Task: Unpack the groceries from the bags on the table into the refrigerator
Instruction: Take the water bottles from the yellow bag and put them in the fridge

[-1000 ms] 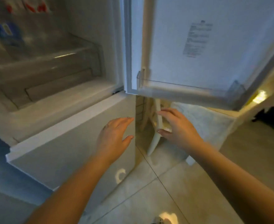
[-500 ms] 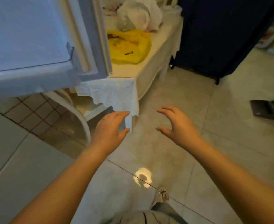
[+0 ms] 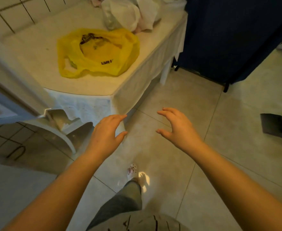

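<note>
— On the worktop point(image 3: 42, 47) ahead, what's left to unpack?
— A yellow bag point(image 3: 97, 52), lying slack and open, and white bags point(image 3: 128, 12) behind it. I judge the job unfinished.
— Your hands?
— Both empty, above the floor: left hand point(image 3: 106, 134) and right hand point(image 3: 175, 126), fingers loosely spread, holding nothing.

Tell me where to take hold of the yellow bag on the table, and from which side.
Take the yellow bag by the handle loop lying flat at its near left corner, coming from above on the table's near edge. The mouth gapes open upward, so gathering both loops would probably keep the contents in. Both hands hold nothing.
</note>
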### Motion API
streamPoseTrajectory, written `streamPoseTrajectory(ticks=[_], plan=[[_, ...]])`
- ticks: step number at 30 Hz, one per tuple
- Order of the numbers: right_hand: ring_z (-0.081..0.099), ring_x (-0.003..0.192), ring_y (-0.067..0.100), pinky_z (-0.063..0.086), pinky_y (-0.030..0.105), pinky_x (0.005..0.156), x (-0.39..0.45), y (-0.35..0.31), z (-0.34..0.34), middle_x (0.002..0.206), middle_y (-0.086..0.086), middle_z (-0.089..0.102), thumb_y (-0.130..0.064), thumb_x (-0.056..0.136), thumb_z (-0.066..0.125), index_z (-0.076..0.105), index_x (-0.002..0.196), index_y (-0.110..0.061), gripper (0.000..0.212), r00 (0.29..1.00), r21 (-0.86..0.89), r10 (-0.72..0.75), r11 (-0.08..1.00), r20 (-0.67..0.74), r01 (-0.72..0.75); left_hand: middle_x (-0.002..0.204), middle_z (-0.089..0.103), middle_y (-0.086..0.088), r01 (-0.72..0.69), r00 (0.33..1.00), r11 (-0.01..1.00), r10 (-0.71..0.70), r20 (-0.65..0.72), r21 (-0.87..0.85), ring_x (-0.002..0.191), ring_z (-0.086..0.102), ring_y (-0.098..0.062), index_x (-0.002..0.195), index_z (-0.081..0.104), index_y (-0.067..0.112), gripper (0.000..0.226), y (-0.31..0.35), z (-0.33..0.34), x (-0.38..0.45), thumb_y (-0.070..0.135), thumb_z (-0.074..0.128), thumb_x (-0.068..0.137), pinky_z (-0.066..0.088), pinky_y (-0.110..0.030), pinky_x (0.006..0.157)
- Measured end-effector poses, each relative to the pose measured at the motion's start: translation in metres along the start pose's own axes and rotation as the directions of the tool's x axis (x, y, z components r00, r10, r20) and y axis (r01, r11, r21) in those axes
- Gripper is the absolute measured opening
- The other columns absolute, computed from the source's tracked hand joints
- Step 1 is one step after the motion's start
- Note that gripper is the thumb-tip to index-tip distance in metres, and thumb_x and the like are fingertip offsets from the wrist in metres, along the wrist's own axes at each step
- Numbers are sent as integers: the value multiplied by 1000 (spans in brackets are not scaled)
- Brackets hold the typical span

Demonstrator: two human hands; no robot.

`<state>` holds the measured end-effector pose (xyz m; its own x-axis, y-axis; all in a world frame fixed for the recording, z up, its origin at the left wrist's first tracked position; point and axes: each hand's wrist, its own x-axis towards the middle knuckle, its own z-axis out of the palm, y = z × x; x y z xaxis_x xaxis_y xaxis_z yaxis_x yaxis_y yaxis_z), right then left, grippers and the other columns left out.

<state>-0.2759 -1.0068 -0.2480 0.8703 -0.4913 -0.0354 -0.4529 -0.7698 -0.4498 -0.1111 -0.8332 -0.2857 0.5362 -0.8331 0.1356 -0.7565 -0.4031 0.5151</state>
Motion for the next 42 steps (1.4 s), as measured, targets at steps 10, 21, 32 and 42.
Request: streamPoseTrajectory(ticks=[10, 21, 32, 42], plan=[[30, 135, 16, 24, 29, 110, 222, 29, -31, 147, -2, 35, -35, 85, 66, 41, 138, -25, 60, 979, -51, -179, 981, 97, 185, 130, 55, -7, 160, 977, 987, -162, -137, -26, 119, 50, -27, 132, 50, 16, 51, -72, 3, 192, 23, 68, 84, 39, -38, 99], [34, 134, 19, 24, 26, 110, 435, 14, -36, 145, 2, 40, -31, 80, 71, 48, 134, -22, 60, 883, 46, -413, 909, 223, 413, 121, 61, -7, 345, 889, 938, -336, -310, -27, 111, 54, -23, 127, 55, 14, 51, -141, -25, 308, 32, 60, 79, 36, -26, 92], [31, 135, 16, 27, 26, 107, 630, -13, -15, 145, -3, 38, -32, 83, 68, 47, 134, -24, 56, 514, 144, -746, 616, 424, 775, 127, 56, -6, 657, 642, 754, -565, -519, -7, 125, 47, -26, 125, 56, 14, 49, -169, -6, 373, 21, 72, 80, 27, -28, 107], [26, 138, 17, 30, 33, 109, 699, -66, 27, 154, -3, 21, -37, 89, 59, 35, 142, -26, 60, 103, 171, -770, 267, 629, 948, 150, 27, -17, 827, 493, 560, -693, -527, 37, 141, 17, -31, 143, 28, 5, 82, -149, 20, 397, 20, 74, 76, 22, -48, 111]])
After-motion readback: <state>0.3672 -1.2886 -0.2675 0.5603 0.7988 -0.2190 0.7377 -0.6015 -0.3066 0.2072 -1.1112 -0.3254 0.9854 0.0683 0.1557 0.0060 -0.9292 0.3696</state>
